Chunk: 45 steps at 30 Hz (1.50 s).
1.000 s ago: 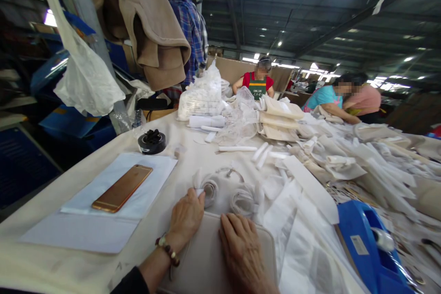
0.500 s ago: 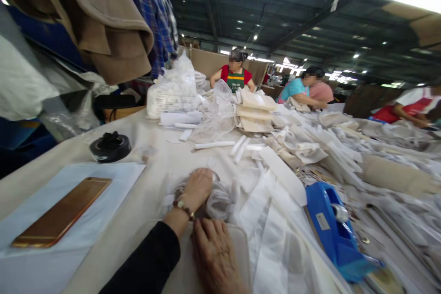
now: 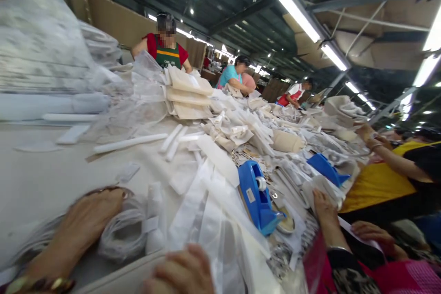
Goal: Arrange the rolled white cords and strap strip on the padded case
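Observation:
My left hand [image 3: 91,218], with a beaded bracelet at its wrist, reaches over a bundle on the near left of the table. Its fingers curl down at a dark curved rim; what lies under them is hidden. Right beside it is a whitish wrapped coil [image 3: 124,234], and a white roll [image 3: 155,225] stands next to that. My right hand [image 3: 182,271] is low in the middle, blurred by motion, by the edge of a beige padded piece [image 3: 124,278]. Whether its fingers hold anything does not show.
Blue tape dispensers [image 3: 257,197] stand among plastic sheets [image 3: 213,220] to the right. Beige folded pieces [image 3: 189,94] are stacked farther back. A co-worker's hands [image 3: 327,211] handle a pale piece at the right; a person in a yellow apron [image 3: 379,183] stands beyond. Other people work behind.
The view has swung right and closer to the table; the phone and black tape roll have left it. My right hand has come off the beige padded piece's middle towards its right edge.

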### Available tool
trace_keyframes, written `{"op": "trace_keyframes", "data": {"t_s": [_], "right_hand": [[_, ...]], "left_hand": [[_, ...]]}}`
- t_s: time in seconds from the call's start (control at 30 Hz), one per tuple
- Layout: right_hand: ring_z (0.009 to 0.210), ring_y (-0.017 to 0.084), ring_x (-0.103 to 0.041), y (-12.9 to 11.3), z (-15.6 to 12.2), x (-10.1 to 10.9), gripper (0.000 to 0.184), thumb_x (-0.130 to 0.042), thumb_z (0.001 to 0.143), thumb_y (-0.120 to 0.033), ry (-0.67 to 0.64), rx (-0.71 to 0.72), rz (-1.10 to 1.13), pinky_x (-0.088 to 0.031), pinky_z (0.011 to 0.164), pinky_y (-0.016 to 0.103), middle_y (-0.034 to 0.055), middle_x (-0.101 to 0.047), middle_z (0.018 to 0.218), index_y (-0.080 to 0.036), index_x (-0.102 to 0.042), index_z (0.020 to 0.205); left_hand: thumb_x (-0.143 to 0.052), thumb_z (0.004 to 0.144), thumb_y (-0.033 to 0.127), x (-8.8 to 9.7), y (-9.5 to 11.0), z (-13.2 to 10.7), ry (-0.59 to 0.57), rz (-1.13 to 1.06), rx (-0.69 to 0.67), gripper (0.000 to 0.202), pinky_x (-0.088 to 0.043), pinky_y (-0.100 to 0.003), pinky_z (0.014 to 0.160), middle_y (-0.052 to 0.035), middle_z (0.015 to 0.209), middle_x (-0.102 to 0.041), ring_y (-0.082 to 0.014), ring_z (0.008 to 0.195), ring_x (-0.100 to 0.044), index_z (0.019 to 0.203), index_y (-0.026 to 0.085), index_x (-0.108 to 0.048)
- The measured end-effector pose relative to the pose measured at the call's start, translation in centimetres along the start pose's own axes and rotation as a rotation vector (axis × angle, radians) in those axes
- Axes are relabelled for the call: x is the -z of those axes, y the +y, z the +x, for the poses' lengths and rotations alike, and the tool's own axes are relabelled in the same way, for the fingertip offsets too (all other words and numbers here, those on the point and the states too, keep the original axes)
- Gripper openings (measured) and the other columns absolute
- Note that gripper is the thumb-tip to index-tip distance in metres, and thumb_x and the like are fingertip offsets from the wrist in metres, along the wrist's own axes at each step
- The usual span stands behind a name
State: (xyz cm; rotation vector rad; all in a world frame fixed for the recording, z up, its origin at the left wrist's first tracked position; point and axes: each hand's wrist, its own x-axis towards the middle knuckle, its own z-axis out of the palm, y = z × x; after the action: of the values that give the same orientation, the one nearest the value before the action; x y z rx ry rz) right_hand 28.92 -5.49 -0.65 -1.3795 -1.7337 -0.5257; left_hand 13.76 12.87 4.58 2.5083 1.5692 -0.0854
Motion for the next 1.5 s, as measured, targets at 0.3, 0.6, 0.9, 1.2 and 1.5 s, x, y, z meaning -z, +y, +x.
{"op": "trace_keyframes", "data": {"t_s": [0.3,0.6,0.9,1.2,1.5], "right_hand": [[0.115,0.038,-0.048,23.1,-6.2,16.1,0.07,-0.021,0.083,-0.067,-0.21,-0.74,-0.627,-0.037,0.094,0.059,0.0195,-0.061,0.111,-0.018,-0.071,0.09],[0.075,0.025,-0.058,18.0,-1.1,15.3,0.055,-0.048,0.078,-0.071,0.023,-0.694,-0.357,-0.047,0.067,0.036,0.0108,-0.065,0.085,-0.019,-0.064,0.081],[0.079,0.022,-0.064,14.7,2.0,5.1,0.038,-0.036,0.093,-0.051,-0.295,-0.301,-0.276,-0.05,0.067,0.033,0.0075,-0.067,0.09,-0.02,-0.059,0.093],[0.087,0.023,-0.06,14.6,4.5,2.5,0.03,-0.039,0.094,-0.034,-0.248,-0.224,-0.322,-0.046,0.077,0.034,0.0107,-0.066,0.093,-0.016,-0.063,0.093],[0.089,0.024,-0.056,10.8,6.4,-3.9,0.021,-0.052,0.089,-0.021,-0.627,-0.409,-0.347,-0.035,0.077,0.035,0.0065,-0.068,0.091,-0.022,-0.07,0.078]], "left_hand": [[-0.039,0.089,0.012,0.4,0.3,-0.6,-0.034,-0.02,0.014,0.024,-0.045,-0.037,0.081,-0.0104,0.093,-0.07,-0.0259,0.091,-0.065,0.087,0.014,-0.062],[-0.043,0.086,0.01,1.2,1.0,-1.2,0.016,-0.045,0.024,0.021,-0.045,-0.034,0.08,-0.0157,0.094,-0.07,-0.0283,0.091,-0.065,0.089,0.01,-0.063],[-0.045,0.084,0.015,1.3,0.8,-1.1,0.018,-0.074,0.011,0.021,-0.048,-0.039,0.079,-0.015,0.089,-0.071,-0.0301,0.088,-0.067,0.085,0.013,-0.066],[-0.043,0.083,0.012,0.7,0.7,-0.8,0.045,-0.093,0.052,0.025,-0.048,-0.037,0.079,-0.016,0.088,-0.071,-0.0282,0.087,-0.068,0.085,0.012,-0.067],[-0.042,0.086,0.015,0.4,0.7,-0.7,0.062,-0.094,0.04,0.026,-0.047,-0.036,0.079,-0.0152,0.09,-0.071,-0.0267,0.087,-0.067,0.087,0.012,-0.068]]}}
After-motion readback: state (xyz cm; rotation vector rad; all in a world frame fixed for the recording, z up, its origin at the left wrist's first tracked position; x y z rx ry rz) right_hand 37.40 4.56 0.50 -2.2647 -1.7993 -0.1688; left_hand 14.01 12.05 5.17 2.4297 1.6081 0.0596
